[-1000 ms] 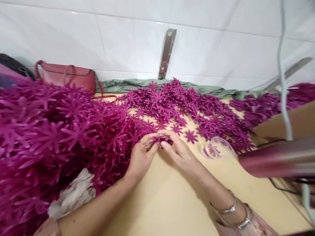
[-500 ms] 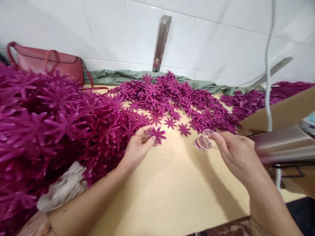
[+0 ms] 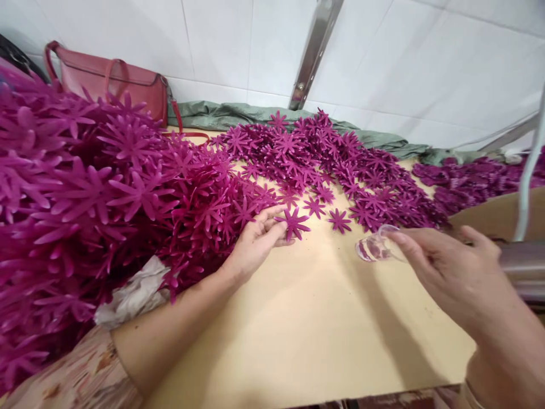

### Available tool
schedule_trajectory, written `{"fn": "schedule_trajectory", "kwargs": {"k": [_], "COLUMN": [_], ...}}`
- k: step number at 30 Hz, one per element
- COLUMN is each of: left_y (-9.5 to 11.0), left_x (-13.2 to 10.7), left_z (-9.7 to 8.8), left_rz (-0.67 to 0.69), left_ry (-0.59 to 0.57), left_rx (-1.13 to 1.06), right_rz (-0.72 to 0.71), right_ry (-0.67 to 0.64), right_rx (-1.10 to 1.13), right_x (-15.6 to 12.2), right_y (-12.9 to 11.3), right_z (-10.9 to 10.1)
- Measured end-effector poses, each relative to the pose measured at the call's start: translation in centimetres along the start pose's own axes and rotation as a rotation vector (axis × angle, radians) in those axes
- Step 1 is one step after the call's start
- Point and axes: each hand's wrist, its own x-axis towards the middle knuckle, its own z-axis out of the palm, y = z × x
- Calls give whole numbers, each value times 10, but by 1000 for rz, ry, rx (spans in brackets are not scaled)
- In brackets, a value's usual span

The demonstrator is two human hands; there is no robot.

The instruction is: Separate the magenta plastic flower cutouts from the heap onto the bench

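Observation:
My left hand (image 3: 255,241) pinches a magenta star-shaped flower piece (image 3: 293,222) between thumb and fingers, just above the tan tabletop (image 3: 306,324). My right hand (image 3: 451,271) hovers to the right, its index finger touching the rim of a small clear plastic cup (image 3: 374,247) lying tilted on the table. Its fingers are loosely curled and hold nothing that I can see. Two loose flower pieces (image 3: 339,220) lie between the hands, slightly farther back.
A tall heap of assembled magenta flowers (image 3: 97,193) fills the left. Loose flat pieces (image 3: 323,159) spread along the back. A red handbag (image 3: 110,85) and green cloth (image 3: 230,113) lie against the tiled wall. A cardboard flap (image 3: 489,213) and a metal tube (image 3: 522,261) stand at right.
Both hands held one flower piece together; then my right hand let go and moved right to the clear cup. My left hand keeps the piece and has shifted slightly right.

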Motion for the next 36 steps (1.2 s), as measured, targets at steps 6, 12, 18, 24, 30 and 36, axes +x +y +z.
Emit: {"fn": "schedule_trajectory", "kwargs": {"k": [6, 12, 18, 24, 30, 36], "left_y": [2, -1, -5, -11, -6, 1], "left_x": [-1, 0, -4, -15, -14, -8], "left_z": [1, -3, -2, 1, 3, 5], "left_rz": [-18, -21, 166, 385, 195, 52], "left_ry": [-21, -29, -178, -194, -76, -113], "left_rx": [-60, -98, 96, 369, 231, -34], "right_rz": [-247, -410, 45, 202, -121, -429], "right_ry": [165, -10, 232, 205, 409, 288], "right_rx": [261, 306, 573, 911, 538, 319], "right_x": [19, 18, 20, 18, 14, 13], "right_y": [-95, -118, -106, -113, -105, -111], "right_z": [12, 58, 66, 77, 71, 68]}}
